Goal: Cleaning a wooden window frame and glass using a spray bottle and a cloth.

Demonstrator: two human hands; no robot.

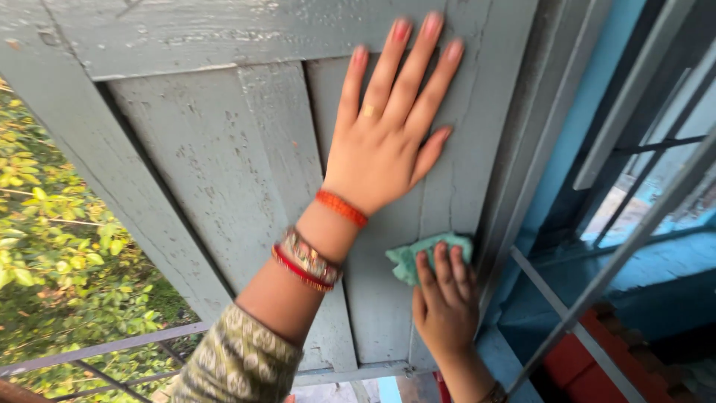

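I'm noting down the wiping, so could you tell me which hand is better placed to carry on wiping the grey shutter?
The right hand, probably: its fingers already press the green cloth against the grey wooden shutter. The left hand lies flat and open higher on the panel, holding nothing.

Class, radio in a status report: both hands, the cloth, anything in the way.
Left hand flat on grey shutter, fingers spread. Right hand pressing green cloth against it. Nothing blocking.
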